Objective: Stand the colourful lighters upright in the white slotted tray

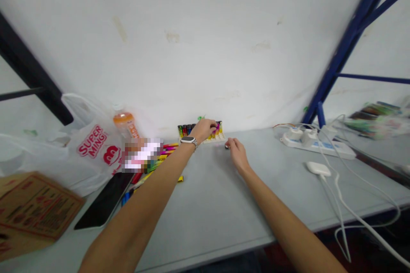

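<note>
At the wall end of the table, a white holder (pixel 218 138) carries a row of upright, colourful lighters (pixel 185 130). My left hand (pixel 205 129), with a watch on its wrist, reaches over this row. Its bent fingers close on a purple lighter (pixel 218 129) near the right end, and the hand hides the middle of the row. Just right of the holder, low over the tabletop, my right hand (pixel 237 152) is closed around a small lighter (pixel 227 146); only its dark, metallic end shows.
Loose lighters (pixel 156 164) lie left of my forearm, one yellow lighter (pixel 181 178) apart. Further left are a phone (pixel 105 200), a cardboard box (pixel 38 209), a plastic bag (pixel 89 149) and an orange bottle (pixel 124 123). A power strip (pixel 320 143) with cables stands right.
</note>
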The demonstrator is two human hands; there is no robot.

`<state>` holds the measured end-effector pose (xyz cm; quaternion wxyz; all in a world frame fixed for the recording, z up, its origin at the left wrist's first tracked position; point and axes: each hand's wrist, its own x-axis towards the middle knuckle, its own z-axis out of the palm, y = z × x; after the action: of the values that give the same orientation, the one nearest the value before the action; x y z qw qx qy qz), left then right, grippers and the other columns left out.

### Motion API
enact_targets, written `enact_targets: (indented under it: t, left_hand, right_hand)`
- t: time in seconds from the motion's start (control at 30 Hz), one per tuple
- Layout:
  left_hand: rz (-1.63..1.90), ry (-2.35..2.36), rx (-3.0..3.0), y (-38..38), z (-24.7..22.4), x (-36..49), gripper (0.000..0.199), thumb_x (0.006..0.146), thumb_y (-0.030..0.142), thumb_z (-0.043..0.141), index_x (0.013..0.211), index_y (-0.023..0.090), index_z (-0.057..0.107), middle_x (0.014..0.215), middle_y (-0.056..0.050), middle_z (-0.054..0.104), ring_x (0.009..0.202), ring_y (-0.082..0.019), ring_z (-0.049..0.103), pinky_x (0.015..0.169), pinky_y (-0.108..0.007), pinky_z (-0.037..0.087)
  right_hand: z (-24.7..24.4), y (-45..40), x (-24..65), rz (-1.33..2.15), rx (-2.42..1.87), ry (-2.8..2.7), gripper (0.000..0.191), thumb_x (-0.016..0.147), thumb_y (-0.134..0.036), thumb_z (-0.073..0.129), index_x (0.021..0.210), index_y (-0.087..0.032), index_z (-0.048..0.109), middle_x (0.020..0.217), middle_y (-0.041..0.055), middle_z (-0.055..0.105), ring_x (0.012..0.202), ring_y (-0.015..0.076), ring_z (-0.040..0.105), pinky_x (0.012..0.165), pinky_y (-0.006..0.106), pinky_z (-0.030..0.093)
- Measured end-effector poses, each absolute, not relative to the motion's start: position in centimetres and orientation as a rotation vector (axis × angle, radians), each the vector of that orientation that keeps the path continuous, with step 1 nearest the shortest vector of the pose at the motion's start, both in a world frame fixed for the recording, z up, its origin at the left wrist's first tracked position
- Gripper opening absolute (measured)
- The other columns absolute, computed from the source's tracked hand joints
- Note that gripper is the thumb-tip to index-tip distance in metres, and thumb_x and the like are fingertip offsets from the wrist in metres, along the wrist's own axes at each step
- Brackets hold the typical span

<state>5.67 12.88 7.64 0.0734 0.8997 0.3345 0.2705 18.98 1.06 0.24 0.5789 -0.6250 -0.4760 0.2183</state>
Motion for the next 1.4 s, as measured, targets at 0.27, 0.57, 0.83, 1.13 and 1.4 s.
enact_targets:
  t: [0.27,0.57,0.83,1.13,1.4]
  left_hand:
    - [0.831,1.041,2.681,14.2,6.4,5.5,0.019,0.086,0.019,0.062,0.096,0.018,0.078,0.094,-0.007,0.078,0.087,-0.02,0.071,0.091,-0.034,0.052]
    - [0.849,1.087,2.574,14.6,6.5,5.3,0.021,0.086,0.019,0.062,0.1,0.016,0.078,0.098,-0.009,0.078,0.092,-0.021,0.071,0.092,-0.031,0.053]
    - [0.833,1.091,2.55,14.8,6.9,5.5,0.019,0.085,0.019,0.064,0.097,0.017,0.079,0.097,-0.007,0.079,0.091,-0.019,0.072,0.092,-0.031,0.053]
    - [0.829,1.068,2.51,14.9,7.0,5.5,0.02,0.084,0.017,0.064,0.097,0.015,0.079,0.089,-0.007,0.079,0.083,-0.02,0.072,0.089,-0.031,0.054]
    - [0.882,1.004,2.499,14.3,7.9,4.4,0.018,0.086,0.023,0.064,0.096,0.019,0.079,0.091,-0.005,0.079,0.088,-0.02,0.072,0.091,-0.032,0.054]
  right_hand:
    - [0.4,1.0,18.9,0.501,-1.434,-1.091,0.04,0.087,-0.05,0.04,0.069,-0.021,0.061,0.078,0.0052,0.067,0.081,0.0218,0.059,0.077,0.031,0.041]
    - [0.1,1.3,19.1,0.498,-1.432,-1.11,0.041,0.087,-0.049,0.039,0.068,-0.021,0.062,0.077,0.0054,0.066,0.082,0.0222,0.06,0.077,0.032,0.041]
    - [0.1,1.3,19.0,0.503,-1.435,-1.13,0.043,0.088,-0.049,0.038,0.066,-0.021,0.062,0.075,0.0055,0.065,0.08,0.0222,0.059,0.077,0.032,0.04]
    - [0.0,1.3,19.0,0.54,-1.415,-1.137,0.045,0.086,-0.054,0.036,0.067,-0.021,0.062,0.076,0.0059,0.064,0.081,0.0225,0.058,0.079,0.033,0.04]
    - [-0.1,1.5,19.1,0.555,-1.397,-1.14,0.047,0.087,-0.054,0.036,0.068,-0.021,0.063,0.077,0.0058,0.064,0.081,0.0225,0.057,0.079,0.033,0.04]
